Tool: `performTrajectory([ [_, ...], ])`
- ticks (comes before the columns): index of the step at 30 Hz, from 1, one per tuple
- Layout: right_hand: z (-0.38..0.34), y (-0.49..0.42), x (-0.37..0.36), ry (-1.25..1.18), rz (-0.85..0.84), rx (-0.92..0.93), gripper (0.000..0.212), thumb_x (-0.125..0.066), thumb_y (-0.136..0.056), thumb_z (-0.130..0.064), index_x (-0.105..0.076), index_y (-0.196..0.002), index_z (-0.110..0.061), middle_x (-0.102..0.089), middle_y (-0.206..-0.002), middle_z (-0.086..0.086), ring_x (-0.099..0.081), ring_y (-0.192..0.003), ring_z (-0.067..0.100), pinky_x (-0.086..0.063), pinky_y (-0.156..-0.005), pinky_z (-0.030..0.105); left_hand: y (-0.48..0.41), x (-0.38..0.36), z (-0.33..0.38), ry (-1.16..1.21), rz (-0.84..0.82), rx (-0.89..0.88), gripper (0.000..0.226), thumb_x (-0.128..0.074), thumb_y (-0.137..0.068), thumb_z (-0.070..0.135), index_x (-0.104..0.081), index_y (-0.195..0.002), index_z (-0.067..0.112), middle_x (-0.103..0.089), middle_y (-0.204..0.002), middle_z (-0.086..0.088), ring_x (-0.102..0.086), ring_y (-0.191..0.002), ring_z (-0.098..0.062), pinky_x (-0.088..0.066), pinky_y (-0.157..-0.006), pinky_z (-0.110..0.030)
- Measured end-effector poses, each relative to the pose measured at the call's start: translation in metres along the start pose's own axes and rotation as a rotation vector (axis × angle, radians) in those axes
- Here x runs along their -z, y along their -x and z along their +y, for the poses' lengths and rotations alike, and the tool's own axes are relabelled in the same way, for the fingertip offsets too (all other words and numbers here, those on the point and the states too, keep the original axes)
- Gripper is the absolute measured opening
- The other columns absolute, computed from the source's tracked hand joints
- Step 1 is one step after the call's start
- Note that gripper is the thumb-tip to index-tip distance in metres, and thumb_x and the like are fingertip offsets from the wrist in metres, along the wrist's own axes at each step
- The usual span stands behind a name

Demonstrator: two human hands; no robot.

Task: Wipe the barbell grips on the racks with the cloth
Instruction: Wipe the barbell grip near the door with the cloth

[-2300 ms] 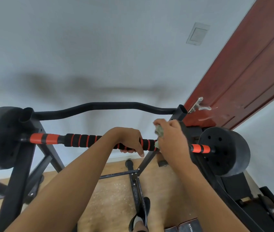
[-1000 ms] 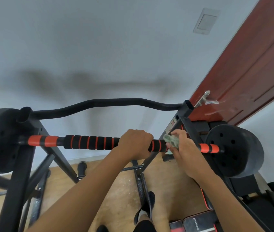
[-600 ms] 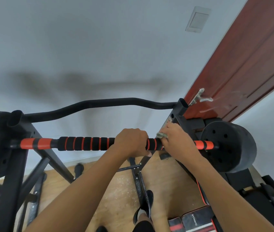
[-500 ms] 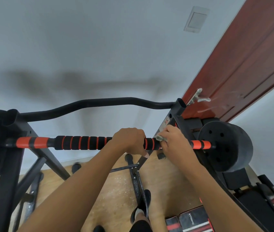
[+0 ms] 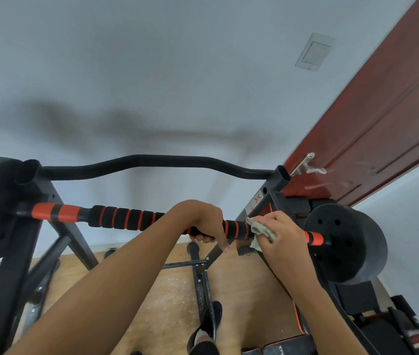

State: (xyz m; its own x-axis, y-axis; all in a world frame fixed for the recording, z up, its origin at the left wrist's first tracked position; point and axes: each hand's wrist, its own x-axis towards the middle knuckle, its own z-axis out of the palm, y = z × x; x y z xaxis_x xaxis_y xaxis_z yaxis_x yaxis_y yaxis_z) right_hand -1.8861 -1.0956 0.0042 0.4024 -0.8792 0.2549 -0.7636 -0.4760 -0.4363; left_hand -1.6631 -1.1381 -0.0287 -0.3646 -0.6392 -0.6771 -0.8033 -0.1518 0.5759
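as right grip (image 5: 283,237) pinches crumpled greenish cloth (image 5: 260,229), black-orange ribbed barbell foam (image 5: 126,218)

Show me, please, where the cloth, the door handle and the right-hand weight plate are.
cloth (image 5: 261,229), head view, on its crumpled middle fold.
door handle (image 5: 304,163), head view, on its silver upper part.
right-hand weight plate (image 5: 349,253), head view, on its flat holed face.

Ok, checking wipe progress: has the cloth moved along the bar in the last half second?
Yes, slightly right: the cloth now sits nearer the right weight plate.
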Motion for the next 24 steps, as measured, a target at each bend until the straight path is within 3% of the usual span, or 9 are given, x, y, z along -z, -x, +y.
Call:
performTrajectory([
  [2, 0.003, -0.025, -0.009, 0.022, 0.009, 0.021, 0.027, -0.069, -0.089, -0.004, -0.077, -0.112, -0.017, -0.062, -0.097, -0.009, -0.058, -0.089, 0.003, -0.046, -0.081, 0.011, 0.001, 0.001, 0.001, 0.018, -0.013, 0.006, 0.037, -0.083, -0.085, 0.042, -0.066, -0.09, 0.009, -0.058, -0.061, -0.001, -0.052, -0.047, -0.014, -0.049, -0.053, -0.025],
  [5, -0.004, -0.036, -0.032, 0.196, -0.093, 0.077, 0.014, -0.059, -0.091, -0.014, -0.071, -0.086, -0.019, -0.059, -0.08, -0.004, -0.05, -0.082, 0.015, -0.049, -0.074, 0.035, 0.003, 0.005, 0.002, 0.076, -0.097, 0.065, 0.04, -0.086, -0.082, 0.046, -0.064, -0.084, 0.013, -0.057, -0.063, -0.001, -0.049, -0.048, -0.014, -0.046, -0.053, -0.025],
  [7, -0.011, -0.025, -0.037, 0.194, -0.036, 0.09, 0.015, -0.06, -0.092, -0.011, -0.069, -0.083, -0.019, -0.055, -0.08, -0.005, -0.041, -0.085, 0.014, -0.044, -0.072, 0.032, 0.003, 0.01, 0.004, 0.107, -0.161, 0.089, 0.042, -0.086, -0.081, 0.049, -0.063, -0.083, 0.014, -0.056, -0.064, 0.0, -0.049, -0.05, -0.013, -0.045, -0.053, -0.024],
  [9, -0.01, -0.01, -0.037, 0.127, 0.013, 0.085, 0.017, -0.064, -0.091, -0.002, -0.076, -0.097, -0.013, -0.061, -0.094, -0.002, -0.041, -0.095, 0.013, -0.045, -0.075, 0.029, 0.002, 0.013, 0.004, 0.121, -0.211, 0.092, 0.04, -0.083, -0.084, 0.049, -0.062, -0.084, 0.014, -0.056, -0.066, 0.0, -0.049, -0.051, -0.012, -0.045, -0.053, -0.023],
  [12, -0.003, 0.008, -0.036, 0.1, 0.006, 0.1, 0.043, -0.068, -0.082, 0.011, -0.074, -0.118, -0.012, -0.059, -0.111, -0.003, -0.038, -0.102, 0.008, -0.04, -0.079, 0.018, 0.0, 0.012, 0.004, 0.135, -0.252, 0.097, 0.038, -0.081, -0.087, 0.048, -0.063, -0.088, 0.014, -0.057, -0.067, 0.0, -0.05, -0.052, -0.011, -0.046, -0.054, -0.023],
  [16, 0.004, 0.016, -0.029, 0.072, 0.01, 0.143, 0.054, -0.08, -0.074, 0.009, -0.075, -0.121, -0.017, -0.064, -0.11, -0.004, -0.044, -0.096, 0.007, -0.036, -0.077, 0.01, 0.003, 0.011, 0.003, 0.152, -0.203, 0.084, 0.044, -0.083, -0.084, 0.049, -0.067, -0.096, 0.01, -0.061, -0.069, -0.002, -0.054, -0.053, -0.013, -0.05, -0.055, -0.024],
  [20, 0.011, 0.021, -0.022, 0.077, -0.002, 0.18, 0.045, -0.096, -0.06, -0.004, -0.082, -0.1, -0.018, -0.069, -0.094, -0.009, -0.053, -0.087, 0.007, -0.042, -0.076, 0.009, 0.016, 0.005, 0.002, 0.134, 0.014, -0.065, 0.053, -0.086, -0.081, 0.048, -0.068, -0.112, 0.009, -0.076, -0.083, -0.008, -0.071, -0.062, -0.019, -0.062, -0.067, -0.032],
  [24, 0.014, 0.025, -0.01, 0.023, 0.01, 0.122, 0.041, -0.091, -0.068, -0.005, -0.081, -0.104, -0.022, -0.066, -0.098, -0.016, -0.054, -0.09, -0.002, -0.048, -0.084, 0.011, 0.036, -0.011, 0.006, -0.336, 0.502, -0.202, 0.05, -0.08, -0.08, 0.059, -0.064, -0.11, 0.023, -0.067, -0.09, 0.007, -0.067, -0.075, -0.012, -0.058, -0.075, -0.029],
])
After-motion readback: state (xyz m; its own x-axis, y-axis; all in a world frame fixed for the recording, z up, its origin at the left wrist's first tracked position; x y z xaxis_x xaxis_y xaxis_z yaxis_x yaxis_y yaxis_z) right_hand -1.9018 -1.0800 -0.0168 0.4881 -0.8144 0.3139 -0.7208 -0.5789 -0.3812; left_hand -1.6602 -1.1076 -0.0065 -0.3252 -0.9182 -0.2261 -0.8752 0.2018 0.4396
